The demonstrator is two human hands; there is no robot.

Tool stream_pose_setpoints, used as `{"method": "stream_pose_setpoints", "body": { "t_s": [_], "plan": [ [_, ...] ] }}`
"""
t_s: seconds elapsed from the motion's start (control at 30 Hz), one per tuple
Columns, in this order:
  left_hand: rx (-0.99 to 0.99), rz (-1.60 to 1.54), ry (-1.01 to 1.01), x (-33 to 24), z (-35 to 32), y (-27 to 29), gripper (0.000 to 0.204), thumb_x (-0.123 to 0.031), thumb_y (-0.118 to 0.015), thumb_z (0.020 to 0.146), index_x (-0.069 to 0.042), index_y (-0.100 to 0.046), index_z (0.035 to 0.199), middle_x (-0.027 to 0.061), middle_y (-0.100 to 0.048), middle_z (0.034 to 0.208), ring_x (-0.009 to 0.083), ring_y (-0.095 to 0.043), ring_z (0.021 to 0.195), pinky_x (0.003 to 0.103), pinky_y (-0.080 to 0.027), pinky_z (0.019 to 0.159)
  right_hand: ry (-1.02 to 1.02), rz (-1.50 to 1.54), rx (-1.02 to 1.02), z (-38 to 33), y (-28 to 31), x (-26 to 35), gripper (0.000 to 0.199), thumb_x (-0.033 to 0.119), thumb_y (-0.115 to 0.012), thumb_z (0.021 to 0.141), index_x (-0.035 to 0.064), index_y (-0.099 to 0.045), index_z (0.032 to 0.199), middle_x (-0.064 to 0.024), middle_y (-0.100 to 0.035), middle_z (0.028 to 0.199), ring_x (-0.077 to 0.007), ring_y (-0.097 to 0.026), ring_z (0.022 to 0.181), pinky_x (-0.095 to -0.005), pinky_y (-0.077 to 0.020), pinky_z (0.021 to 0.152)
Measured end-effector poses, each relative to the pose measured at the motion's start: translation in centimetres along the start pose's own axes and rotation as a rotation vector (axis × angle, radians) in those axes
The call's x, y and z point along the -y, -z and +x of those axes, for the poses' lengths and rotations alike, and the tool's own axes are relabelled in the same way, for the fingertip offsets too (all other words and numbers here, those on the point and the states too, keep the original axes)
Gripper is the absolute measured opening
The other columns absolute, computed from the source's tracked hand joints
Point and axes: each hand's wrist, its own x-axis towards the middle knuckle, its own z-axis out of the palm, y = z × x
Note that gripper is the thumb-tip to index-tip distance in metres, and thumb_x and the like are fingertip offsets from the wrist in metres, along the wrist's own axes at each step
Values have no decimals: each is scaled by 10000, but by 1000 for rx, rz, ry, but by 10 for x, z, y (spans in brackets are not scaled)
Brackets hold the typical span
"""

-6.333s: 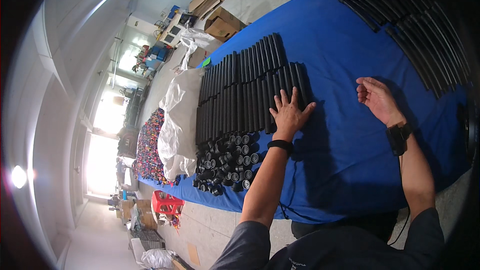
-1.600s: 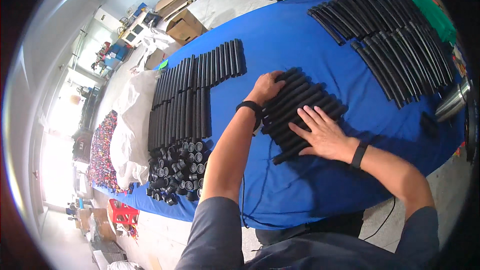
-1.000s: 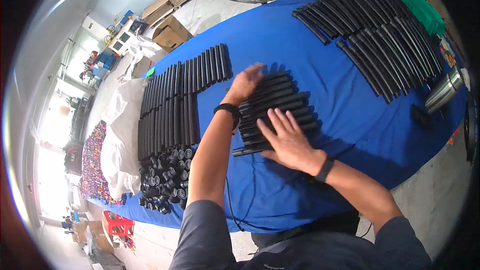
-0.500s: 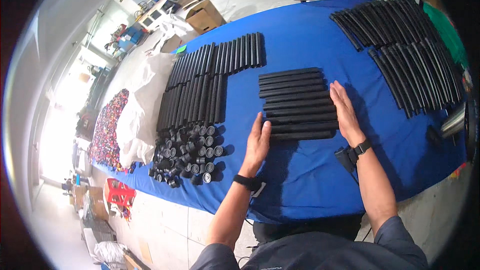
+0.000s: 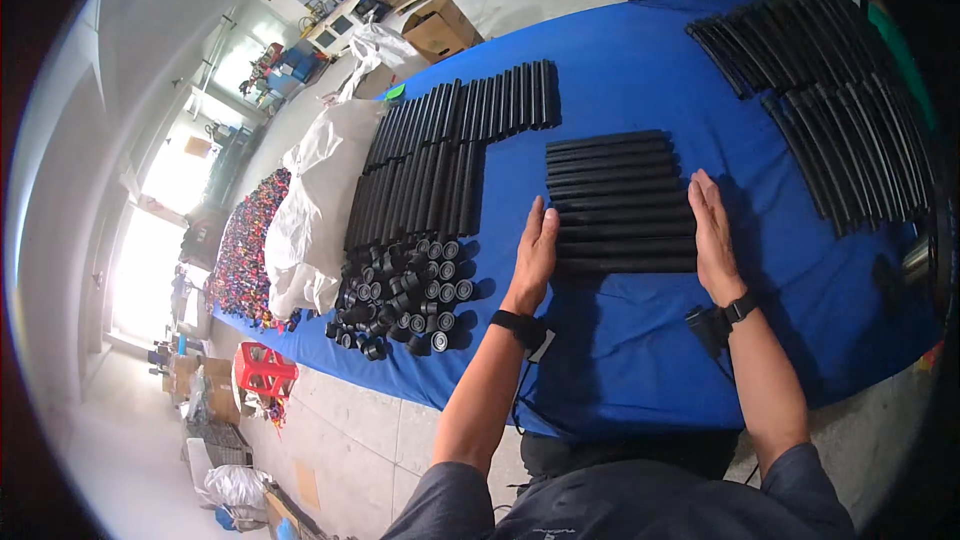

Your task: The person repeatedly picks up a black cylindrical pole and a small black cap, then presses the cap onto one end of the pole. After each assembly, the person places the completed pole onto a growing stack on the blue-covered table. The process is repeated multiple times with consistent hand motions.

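A row of black tubes [image 5: 618, 202] lies flat near the middle of the blue bench [image 5: 640, 70], each tube's long axis running left to right across the picture. The left hand [image 5: 533, 252] and right hand [image 5: 712, 236] press flat, fingers straight, against the tube ends, each grip open and clasping nothing

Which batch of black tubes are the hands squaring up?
The middle stack, lying crosswise between left hand and right hand; the other batches sit untouched.

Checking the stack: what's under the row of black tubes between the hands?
The black tubes lie in one flat row on the blue cloth. Nothing else shows beneath; whatever the cloth covers is hidden.
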Motion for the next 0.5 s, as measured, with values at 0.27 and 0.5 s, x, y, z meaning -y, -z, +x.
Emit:
{"method": "stream_pose_setpoints", "body": {
  "t_s": [0.27,0.5],
  "plan": [
    [-72,6,-22,13,5,-8,715,-477,-413,1097,81,-355,1539,240,-424,1576,319,-364,1495,368,-272,1228,2,86,-14,3,-7,-11,722,467,-476,1079,-1,-284,1596,-149,-311,1647,-239,-232,1551,-369,-158,1272],
    [-73,-278,4,20,-5,1,773,-518,-429,1085,71,-289,1565,243,-345,1620,325,-314,1524,411,-248,1247,111,187,-126,12,6,-30,675,447,-504,1070,-17,-385,1545,-151,-408,1599,-254,-338,1501,-371,-231,1241]
  ]
}}
